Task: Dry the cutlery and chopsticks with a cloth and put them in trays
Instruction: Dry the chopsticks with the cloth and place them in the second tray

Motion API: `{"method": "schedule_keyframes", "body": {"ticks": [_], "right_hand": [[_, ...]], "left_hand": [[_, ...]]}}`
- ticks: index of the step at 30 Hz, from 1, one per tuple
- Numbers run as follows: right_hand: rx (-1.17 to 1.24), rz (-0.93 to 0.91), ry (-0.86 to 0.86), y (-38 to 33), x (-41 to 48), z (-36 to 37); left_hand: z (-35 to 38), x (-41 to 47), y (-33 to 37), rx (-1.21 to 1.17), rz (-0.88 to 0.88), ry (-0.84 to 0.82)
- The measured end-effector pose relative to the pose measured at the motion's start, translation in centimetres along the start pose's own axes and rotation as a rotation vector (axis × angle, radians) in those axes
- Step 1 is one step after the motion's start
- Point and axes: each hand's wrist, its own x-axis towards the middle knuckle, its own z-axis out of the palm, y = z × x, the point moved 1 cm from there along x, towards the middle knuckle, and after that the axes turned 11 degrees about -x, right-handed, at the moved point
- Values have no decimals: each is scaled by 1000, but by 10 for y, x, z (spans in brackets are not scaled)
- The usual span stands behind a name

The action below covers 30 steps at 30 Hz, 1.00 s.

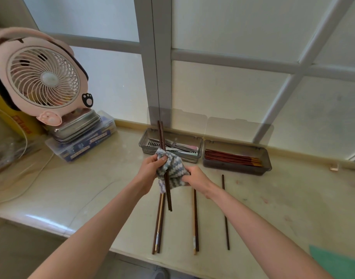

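The chopsticks (164,150) stand up through the cloth (173,170), pinched by the left hand (151,168) and right hand (194,176), the chopstick tray (237,168) just past the right hand.

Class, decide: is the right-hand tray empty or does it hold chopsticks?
It holds chopsticks: a bundle of reddish chopsticks lies lengthwise inside the right tray.

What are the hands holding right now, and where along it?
Both hands, left hand and right hand, grip the striped cloth wrapped around the middle of a dark chopstick pair; both ends stick out.
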Motion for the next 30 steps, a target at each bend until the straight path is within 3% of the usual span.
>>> {"method": "schedule_keyframes", "body": {"ticks": [5, 7, 11, 13, 18, 30], "right_hand": [[-93, 20, -204, -7, 1, -8], [-75, 8, -106, -6, 4, -15], [184, -31, 269, -11, 10, -31], [373, 22, 283, -16, 13, -35], [448, 61, 217, -13, 17, -40], [575, 223, 477, 12, 13, -109]], "left_hand": [[2, -2, -3, 71, 3, -38], [3, -2, -1, 106, -2, -30], [8, -4, -1, 265, -72, -72], [14, -5, -2, 371, -124, -130], [23, -12, -4, 467, -195, -225], [49, -5, 6, 516, -208, -277]]}}
